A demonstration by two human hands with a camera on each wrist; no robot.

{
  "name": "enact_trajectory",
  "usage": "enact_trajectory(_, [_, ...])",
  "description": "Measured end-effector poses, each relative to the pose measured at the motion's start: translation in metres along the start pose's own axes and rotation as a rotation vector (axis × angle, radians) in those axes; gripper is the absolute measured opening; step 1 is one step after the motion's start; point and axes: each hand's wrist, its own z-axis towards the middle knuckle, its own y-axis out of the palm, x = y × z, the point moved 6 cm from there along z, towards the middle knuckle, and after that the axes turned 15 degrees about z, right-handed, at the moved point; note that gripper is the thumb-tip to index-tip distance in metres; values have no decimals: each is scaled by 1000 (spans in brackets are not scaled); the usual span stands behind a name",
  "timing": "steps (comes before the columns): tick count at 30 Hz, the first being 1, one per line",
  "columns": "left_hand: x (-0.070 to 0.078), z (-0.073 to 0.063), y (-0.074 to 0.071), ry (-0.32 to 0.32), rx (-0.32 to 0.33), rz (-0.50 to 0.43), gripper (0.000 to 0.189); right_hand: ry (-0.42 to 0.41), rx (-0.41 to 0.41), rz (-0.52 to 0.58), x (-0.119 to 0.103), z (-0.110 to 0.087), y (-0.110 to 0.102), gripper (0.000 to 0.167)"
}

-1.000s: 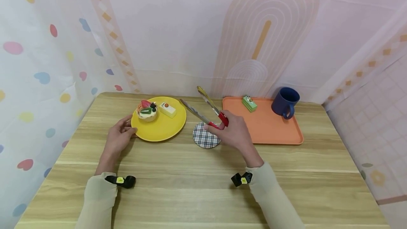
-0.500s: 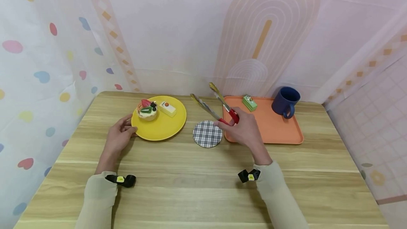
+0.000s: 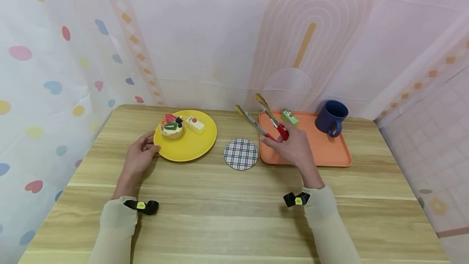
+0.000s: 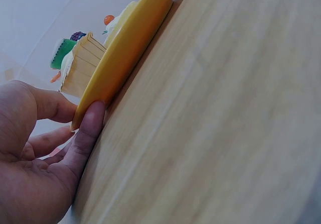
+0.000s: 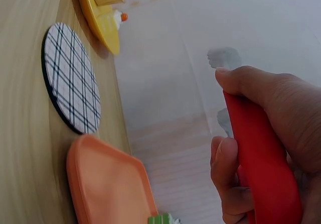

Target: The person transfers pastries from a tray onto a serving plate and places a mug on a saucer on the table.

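Yellow round plate point(image 3: 183, 148), its rim pinched by the left hand point(image 3: 139, 158), stays put; red-handled metal tongs point(image 3: 281, 131), gripped in the right hand point(image 3: 297, 149), have shifted rightward, bringing them nearer the green layered cake point(image 3: 290, 117) on the orange rectangular tray point(image 3: 327, 150).

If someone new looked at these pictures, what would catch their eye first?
Probably the bright yellow plate on the left of the table, bearing a fruit tart and a pale cake slice, its rim held by the left hand. Next come the red-handled tongs, spread open in the right hand. The dark blue mug also stands out, at the far right corner of the orange tray.
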Motion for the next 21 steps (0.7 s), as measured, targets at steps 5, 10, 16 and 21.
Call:
enact_trajectory(5, [0,0,0,-2,1,-4,62,73,-20,-9,9,0,-7,66])
enact_trajectory(10, [2,0,0,-7,7,-3,62,123,-25,-33,16,0,-14,72])
enact_trajectory(16, [2,-1,0,-17,5,0,62,134,-20,-57,21,0,-21,74])
enact_trajectory(21, [1,-1,0,-23,7,7,62,138,-17,-78,26,0,-26,76])
